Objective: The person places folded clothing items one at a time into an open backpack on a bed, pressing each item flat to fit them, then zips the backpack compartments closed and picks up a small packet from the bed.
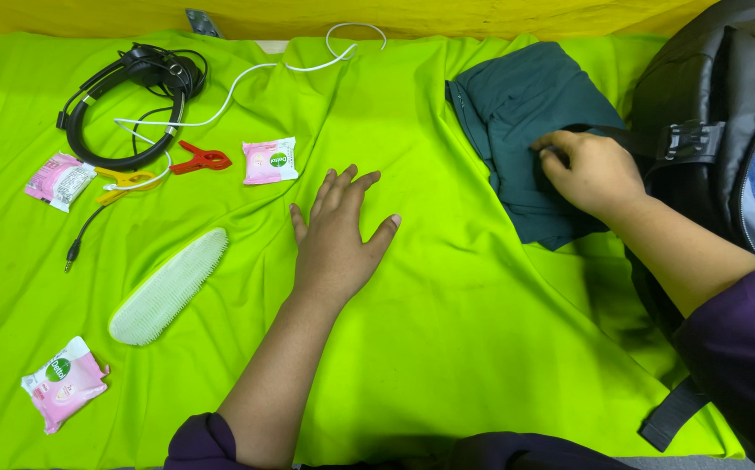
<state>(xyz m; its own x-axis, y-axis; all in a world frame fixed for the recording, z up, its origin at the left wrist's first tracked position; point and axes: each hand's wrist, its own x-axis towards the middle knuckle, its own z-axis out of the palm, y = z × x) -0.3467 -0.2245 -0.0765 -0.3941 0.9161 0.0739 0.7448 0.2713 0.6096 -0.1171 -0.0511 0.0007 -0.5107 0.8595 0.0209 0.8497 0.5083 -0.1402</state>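
My left hand (335,233) lies flat, palm down, on the bright green cloth (447,313) near the middle, fingers spread and holding nothing. My right hand (593,172) rests on a folded dark green garment (525,113) at the upper right, its fingers curled and pinching the fabric. The garment lies beside a black and grey backpack (708,113) at the right edge.
To the left lie black headphones (129,100) with a cable, a white cord (247,78), a red clip (201,158), a yellow clip (125,180), three pink sachets (270,161) (58,180) (62,380) and a pale green brush (168,285).
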